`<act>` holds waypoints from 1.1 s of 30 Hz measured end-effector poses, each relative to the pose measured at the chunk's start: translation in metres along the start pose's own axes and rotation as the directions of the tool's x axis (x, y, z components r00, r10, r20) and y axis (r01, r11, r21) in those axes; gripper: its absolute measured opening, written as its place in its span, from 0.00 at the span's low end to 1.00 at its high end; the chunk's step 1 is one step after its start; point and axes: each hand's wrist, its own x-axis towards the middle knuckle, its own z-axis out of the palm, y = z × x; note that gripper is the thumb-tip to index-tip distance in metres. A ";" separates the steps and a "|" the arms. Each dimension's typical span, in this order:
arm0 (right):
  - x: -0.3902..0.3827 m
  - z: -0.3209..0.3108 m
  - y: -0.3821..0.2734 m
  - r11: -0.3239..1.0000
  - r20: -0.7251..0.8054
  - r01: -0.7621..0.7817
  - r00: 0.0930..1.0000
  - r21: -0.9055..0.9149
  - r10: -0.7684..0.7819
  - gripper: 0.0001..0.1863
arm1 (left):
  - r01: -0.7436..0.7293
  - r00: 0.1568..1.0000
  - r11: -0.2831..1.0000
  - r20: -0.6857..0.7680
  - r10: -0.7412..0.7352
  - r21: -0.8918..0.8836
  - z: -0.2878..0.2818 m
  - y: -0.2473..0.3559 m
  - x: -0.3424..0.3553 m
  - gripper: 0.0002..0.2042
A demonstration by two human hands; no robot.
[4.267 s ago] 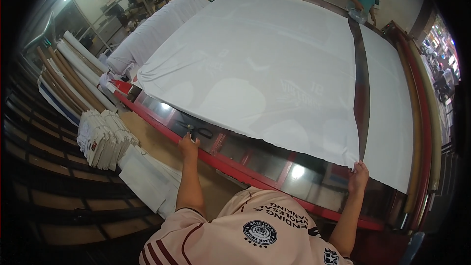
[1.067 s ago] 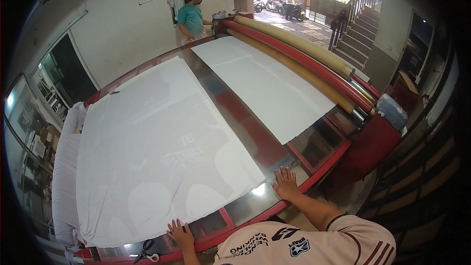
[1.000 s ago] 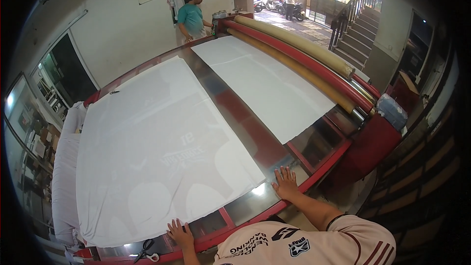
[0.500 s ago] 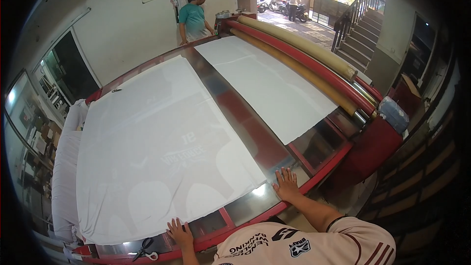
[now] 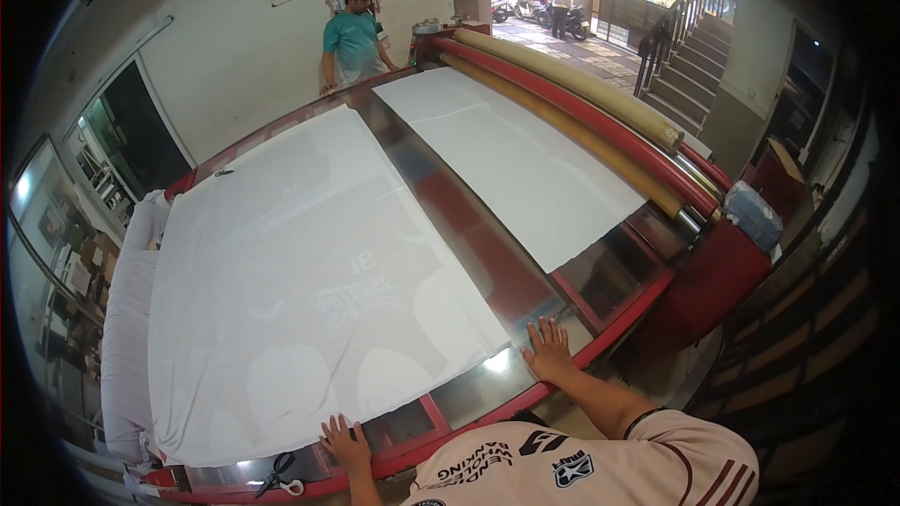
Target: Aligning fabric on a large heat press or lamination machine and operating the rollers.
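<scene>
My left hand (image 5: 346,441) rests with spread fingers at the near edge of the table, its fingertips by the hem of a large white fabric sheet (image 5: 281,244). Faint printed shapes show through the sheet. My right hand (image 5: 549,350) lies flat on the table's metal surface, just off the sheet's near right corner. Neither hand holds anything. A pair of scissors (image 5: 277,475) with dark and white parts lies left of my left hand. Beyond the bare strip, a second, narrower white sheet (image 5: 516,159) lies flat. Small dark snips (image 5: 224,172) sit on the large sheet's far left.
The red-framed table (image 5: 487,420) runs to red and tan rollers (image 5: 600,98) on the right. A wrapped bundle (image 5: 753,217) sits at their near end. At the far edge stands a co-worker (image 5: 354,42) in a teal shirt. White cloth (image 5: 127,337) hangs along the left side.
The co-worker has shifted a little to the left along the far edge, head now turned down toward the table. My hands have stayed in place.
</scene>
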 end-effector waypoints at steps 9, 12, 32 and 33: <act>-0.002 -0.003 0.000 1.000 0.023 -0.008 1.000 0.012 0.008 0.39 | -0.002 1.000 1.000 -0.007 0.002 0.000 0.003 -0.001 0.002 0.26; -0.002 -0.002 -0.002 1.000 0.015 0.001 1.000 0.012 -0.002 0.39 | 0.005 1.000 1.000 -0.012 -0.005 -0.001 0.004 -0.006 -0.001 0.26; 0.073 -0.012 -0.061 0.921 0.071 -0.196 0.981 0.337 0.183 0.11 | 0.417 0.909 0.909 -0.018 -0.417 -0.001 -0.022 -0.067 0.055 0.21; 0.071 -0.009 -0.062 0.922 0.076 -0.196 0.981 0.335 0.181 0.11 | 0.436 0.898 0.900 -0.074 -0.435 0.009 -0.022 -0.071 0.055 0.20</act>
